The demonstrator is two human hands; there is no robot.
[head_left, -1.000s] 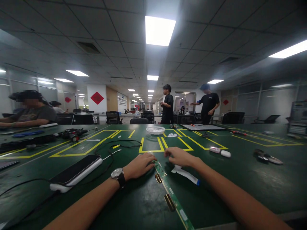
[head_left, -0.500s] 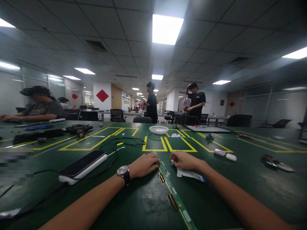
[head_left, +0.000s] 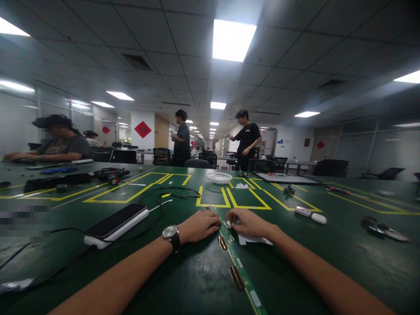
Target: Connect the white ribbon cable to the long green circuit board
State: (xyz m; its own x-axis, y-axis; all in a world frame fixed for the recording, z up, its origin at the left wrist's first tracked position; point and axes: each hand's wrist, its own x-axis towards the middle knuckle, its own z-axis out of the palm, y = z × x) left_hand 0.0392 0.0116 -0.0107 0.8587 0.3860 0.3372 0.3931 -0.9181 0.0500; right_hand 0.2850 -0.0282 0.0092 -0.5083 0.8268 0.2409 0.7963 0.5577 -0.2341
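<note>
A long, narrow green circuit board (head_left: 238,264) lies on the green table, running from near the middle towards me. My left hand (head_left: 201,226), with a watch on its wrist, holds the board's far end, its fingers curled over the left edge. On the other side my right hand (head_left: 244,222) is closed in a pinch on the end of a white flat ribbon cable (head_left: 251,239), right at the board. Most of that cable is hidden under the right hand and wrist. Copper-coloured tabs (head_left: 236,278) stick out along the board's left side.
A phone (head_left: 114,222) rests on a white block at left, with black cables around it. Further off stand a white basket (head_left: 218,177) and a white-topped board (head_left: 288,178). An earbud case (head_left: 302,211) and a blurred metal tool (head_left: 383,229) lie at right. Other people are beyond.
My right hand has moved left to the circuit board, drawing the white ribbon cable along. My left hand stays on the board. Two people in the background have moved left.
</note>
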